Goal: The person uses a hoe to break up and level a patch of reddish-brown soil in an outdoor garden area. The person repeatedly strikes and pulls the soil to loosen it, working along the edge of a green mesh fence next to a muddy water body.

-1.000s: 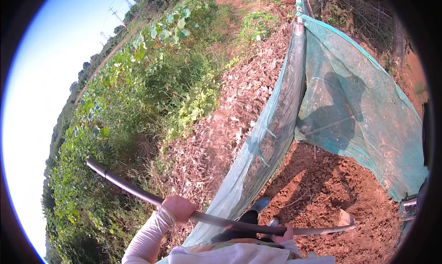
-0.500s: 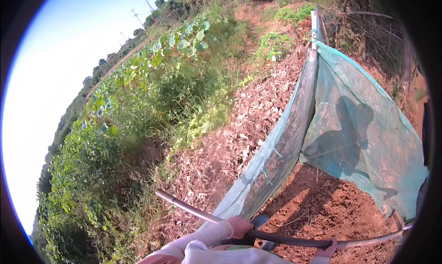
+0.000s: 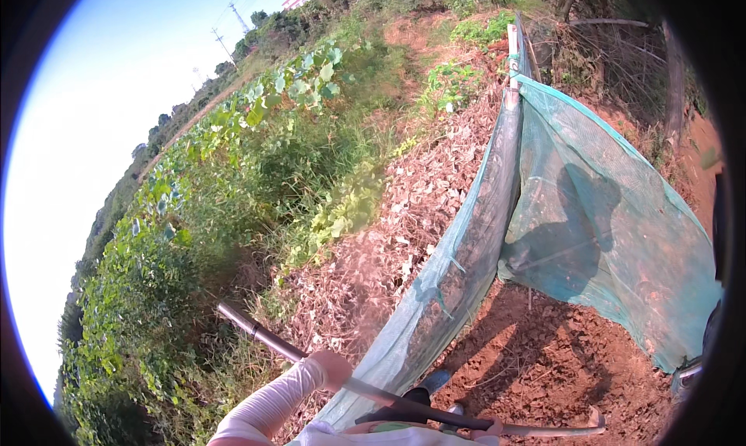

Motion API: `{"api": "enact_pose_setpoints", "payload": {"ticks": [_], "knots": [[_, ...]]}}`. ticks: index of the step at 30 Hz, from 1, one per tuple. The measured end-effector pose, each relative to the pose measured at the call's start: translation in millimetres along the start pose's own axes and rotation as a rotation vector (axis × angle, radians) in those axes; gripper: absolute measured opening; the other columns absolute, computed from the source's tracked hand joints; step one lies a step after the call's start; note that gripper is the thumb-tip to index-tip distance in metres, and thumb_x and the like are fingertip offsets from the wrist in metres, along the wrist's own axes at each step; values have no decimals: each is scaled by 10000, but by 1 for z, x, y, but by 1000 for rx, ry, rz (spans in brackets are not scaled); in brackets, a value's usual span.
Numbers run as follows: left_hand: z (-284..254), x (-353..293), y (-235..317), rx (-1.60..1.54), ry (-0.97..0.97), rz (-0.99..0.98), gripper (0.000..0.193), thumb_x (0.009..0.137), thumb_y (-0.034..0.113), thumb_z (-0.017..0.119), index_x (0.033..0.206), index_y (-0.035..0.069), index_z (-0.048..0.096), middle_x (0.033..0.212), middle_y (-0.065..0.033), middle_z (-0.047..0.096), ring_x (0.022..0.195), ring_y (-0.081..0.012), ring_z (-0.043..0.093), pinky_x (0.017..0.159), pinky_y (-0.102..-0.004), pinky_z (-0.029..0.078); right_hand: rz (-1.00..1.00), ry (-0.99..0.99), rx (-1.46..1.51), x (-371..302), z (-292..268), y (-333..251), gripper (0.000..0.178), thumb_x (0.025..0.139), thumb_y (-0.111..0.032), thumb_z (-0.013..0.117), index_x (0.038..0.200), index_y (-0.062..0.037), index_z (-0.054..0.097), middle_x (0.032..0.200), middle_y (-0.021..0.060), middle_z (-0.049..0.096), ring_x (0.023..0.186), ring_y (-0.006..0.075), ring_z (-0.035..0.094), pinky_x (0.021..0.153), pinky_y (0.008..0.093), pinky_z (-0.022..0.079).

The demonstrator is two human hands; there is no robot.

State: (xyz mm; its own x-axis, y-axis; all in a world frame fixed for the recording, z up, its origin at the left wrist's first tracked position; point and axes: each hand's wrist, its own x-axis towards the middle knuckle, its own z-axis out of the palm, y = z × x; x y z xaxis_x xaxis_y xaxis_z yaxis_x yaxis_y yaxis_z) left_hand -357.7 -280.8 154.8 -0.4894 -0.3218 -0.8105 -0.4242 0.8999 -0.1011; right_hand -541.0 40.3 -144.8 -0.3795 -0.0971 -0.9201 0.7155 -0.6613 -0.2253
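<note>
Across the bottom of the view slants a long-handled hoe (image 3: 264, 336), its shaft partly shiny and partly dark. A small flat piece like a blade shows at its lower right end, over the soil. My left hand (image 3: 332, 370), below a pale sleeve, is wrapped round the upper left part of the shaft. Lower down and to the right, my right hand (image 3: 488, 430) grips the same shaft; clothing and the picture's edge partly hide it. A blue-toned shoe (image 3: 435, 381) stands on the soil beyond the shaft.
A green mesh net (image 3: 575, 236) hangs from a pale post (image 3: 513, 57), its left side running down close to the shaft. Broken reddish soil (image 3: 544, 353) lies inside it. Dry leaves (image 3: 420, 197) and green plants (image 3: 256, 166) cover the left side.
Both hands and the hoe have moved left, the left hand also slightly upward and the right hand lower. The hoe's right end has come away from the net's lower right corner.
</note>
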Motion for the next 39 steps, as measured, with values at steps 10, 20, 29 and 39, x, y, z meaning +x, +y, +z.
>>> {"api": "enact_pose_setpoints", "payload": {"ticks": [10,20,29,39], "knots": [[18,63,13,99,-16,170,163,701,235,574,844,167,613,680,-52,614,643,-218,607,586,-342,479,-97,-6,13,-45,16,-52,99,722,-125,490,670,-69,428,575,59,438,545,223,443,604,414,438],[20,99,193,-85,109,580,246,663,290,615,816,114,538,690,-125,602,657,-333,588,586,-432,456,-544,127,162,-47,-34,-245,146,773,-96,521,701,-103,394,536,0,379,449,132,385,439,266,380],[-7,18,-41,247,68,210,174,584,183,610,755,161,620,616,-99,594,593,-285,594,570,-371,472,31,133,231,-44,27,54,151,718,-95,561,788,-36,441,630,107,451,566,248,489,520,389,457],[59,94,14,-63,342,426,129,593,169,640,702,120,591,625,-79,594,560,-266,586,535,-358,473,-112,213,153,-73,17,-52,66,706,-44,544,744,-38,490,646,103,489,614,253,515,587,368,458]]}}
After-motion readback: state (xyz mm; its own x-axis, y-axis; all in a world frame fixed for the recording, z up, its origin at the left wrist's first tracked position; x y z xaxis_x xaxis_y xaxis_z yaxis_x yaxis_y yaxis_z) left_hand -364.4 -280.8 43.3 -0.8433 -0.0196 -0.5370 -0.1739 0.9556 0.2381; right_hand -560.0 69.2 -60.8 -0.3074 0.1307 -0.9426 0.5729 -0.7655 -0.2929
